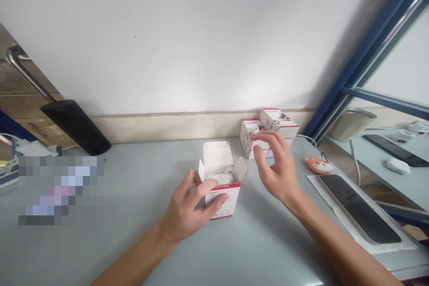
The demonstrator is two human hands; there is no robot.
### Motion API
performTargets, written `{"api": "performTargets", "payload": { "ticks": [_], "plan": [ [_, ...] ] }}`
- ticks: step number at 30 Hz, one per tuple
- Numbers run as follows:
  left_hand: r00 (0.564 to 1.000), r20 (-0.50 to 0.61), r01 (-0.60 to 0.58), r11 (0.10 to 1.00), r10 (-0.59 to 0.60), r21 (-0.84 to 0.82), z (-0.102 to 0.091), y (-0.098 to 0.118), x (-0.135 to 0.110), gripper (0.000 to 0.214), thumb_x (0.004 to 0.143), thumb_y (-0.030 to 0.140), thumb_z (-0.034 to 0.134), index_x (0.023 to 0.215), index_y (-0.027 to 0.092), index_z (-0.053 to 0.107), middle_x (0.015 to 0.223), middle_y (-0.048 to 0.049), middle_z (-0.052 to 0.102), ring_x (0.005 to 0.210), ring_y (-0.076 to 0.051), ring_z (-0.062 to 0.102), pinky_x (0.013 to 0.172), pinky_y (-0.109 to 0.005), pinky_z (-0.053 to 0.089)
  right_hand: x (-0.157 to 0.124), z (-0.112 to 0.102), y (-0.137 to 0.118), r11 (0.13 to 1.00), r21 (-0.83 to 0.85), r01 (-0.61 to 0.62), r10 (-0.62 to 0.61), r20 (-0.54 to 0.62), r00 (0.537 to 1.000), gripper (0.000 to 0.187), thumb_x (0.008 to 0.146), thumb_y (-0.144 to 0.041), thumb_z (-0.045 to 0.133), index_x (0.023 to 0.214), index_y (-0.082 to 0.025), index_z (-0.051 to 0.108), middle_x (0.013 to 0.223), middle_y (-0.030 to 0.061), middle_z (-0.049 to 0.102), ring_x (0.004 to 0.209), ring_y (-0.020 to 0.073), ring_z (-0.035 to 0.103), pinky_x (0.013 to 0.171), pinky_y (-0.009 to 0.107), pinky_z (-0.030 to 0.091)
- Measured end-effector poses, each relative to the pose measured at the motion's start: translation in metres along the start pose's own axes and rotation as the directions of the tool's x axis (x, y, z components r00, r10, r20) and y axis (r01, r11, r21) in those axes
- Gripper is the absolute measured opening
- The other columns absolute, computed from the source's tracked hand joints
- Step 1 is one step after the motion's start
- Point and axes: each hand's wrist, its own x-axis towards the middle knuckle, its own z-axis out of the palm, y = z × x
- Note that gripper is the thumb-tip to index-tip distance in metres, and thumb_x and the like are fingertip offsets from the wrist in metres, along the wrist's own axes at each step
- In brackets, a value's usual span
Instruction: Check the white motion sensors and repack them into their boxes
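Note:
An open white cardboard box with red trim point(221, 201) stands on the grey table, its printed label ending in "TECTOR". My left hand point(191, 205) grips its near corner, with the fingers across the front face. Inside, something white in clear plastic point(217, 174) shows under the raised flaps. My right hand point(275, 165) hangs in the air with its fingers curled and apart, holding nothing. It is nearest to a small pile of similar white-and-red boxes point(264, 134) by the wall, and partly hides them. I cannot tell whether its fingertips touch them.
An orange fox-faced object point(318, 165) and a black tablet-like device on white paper point(358, 208) lie right of my hands. A black cylinder point(75, 127) stands at the far left beside a blurred patch. A white cable runs behind the table's right side, past a blue window frame point(365, 49).

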Motion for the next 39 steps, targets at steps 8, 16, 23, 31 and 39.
{"api": "performTargets", "payload": {
  "ticks": [8, 16, 23, 31, 39],
  "plan": [
    [0.999, -0.049, 0.014, 1.000, -0.013, 0.011, 0.006, -0.004, -0.005, 0.027, 0.088, 0.014, 0.079, 0.107, 0.023, 0.062, 0.085, -0.0004, 0.053, 0.071, -0.014, 0.051, 0.055, -0.023, 0.045, 0.009, 0.004, 0.070, 0.779, -0.623, 0.070, -0.038, 0.064, 0.997, 0.044, 0.102, -0.023, 0.054, 0.146, -0.021, 0.058, 0.144, 0.0085, 0.067, 0.139, 0.0356, 0.048, 0.113, 0.051, 0.036],
    [0.994, 0.009, 0.106, 0.991, -0.105, -0.084, 0.002, -0.012, -0.004, 0.034, 0.092, 0.013, 0.071, 0.120, 0.023, 0.054, 0.086, 0.0017, 0.050, 0.071, -0.013, 0.048, 0.058, -0.023, 0.044, 0.008, -0.003, 0.077, 0.714, -0.693, 0.102, -0.059, 0.085, 0.995, 0.031, 0.103, -0.018, 0.053, 0.127, -0.020, 0.072, 0.125, 0.0095, 0.077, 0.134, 0.0386, 0.050, 0.108, 0.055, 0.034],
    [0.990, -0.020, 0.141, 0.990, -0.141, 0.027, 0.003, -0.009, -0.002, 0.050, 0.089, 0.025, 0.076, 0.131, 0.023, 0.049, 0.108, -0.0065, 0.048, 0.100, -0.022, 0.053, 0.076, -0.032, 0.054, 0.015, -0.018, 0.014, 0.952, -0.288, 0.101, -0.167, -0.215, 0.962, 0.010, 0.101, -0.025, 0.063, 0.106, -0.025, 0.072, 0.097, 0.0061, 0.078, 0.106, 0.0294, 0.062, 0.095, 0.047, 0.047],
    [0.961, 0.129, 0.272, 0.923, -0.245, -0.272, 0.004, -0.011, -0.007, 0.070, 0.091, 0.019, 0.074, 0.146, 0.030, 0.032, 0.119, -0.0070, 0.053, 0.104, -0.022, 0.061, 0.087, -0.037, 0.054, 0.026, -0.018, -0.056, 0.986, 0.035, 0.161, -0.158, 0.476, 0.865, 0.009, 0.096, -0.023, 0.066, 0.088, -0.026, 0.069, 0.128, 0.0068, 0.065, 0.130, 0.0314, 0.048, 0.107, 0.052, 0.046],
    [0.969, 0.082, 0.248, 0.902, -0.235, -0.354, 0.007, -0.010, -0.010, 0.065, 0.090, 0.014, 0.073, 0.140, 0.030, 0.035, 0.105, -0.0015, 0.055, 0.087, -0.017, 0.058, 0.075, -0.031, 0.050, 0.061, -0.015, -0.051, 1.000, 0.029, -0.008, -0.017, 0.756, 0.654, 0.006, 0.092, -0.030, 0.068, 0.096, -0.026, 0.066, 0.117, 0.0057, 0.064, 0.117, 0.0273, 0.057, 0.100, 0.047, 0.051]
  ]
}}
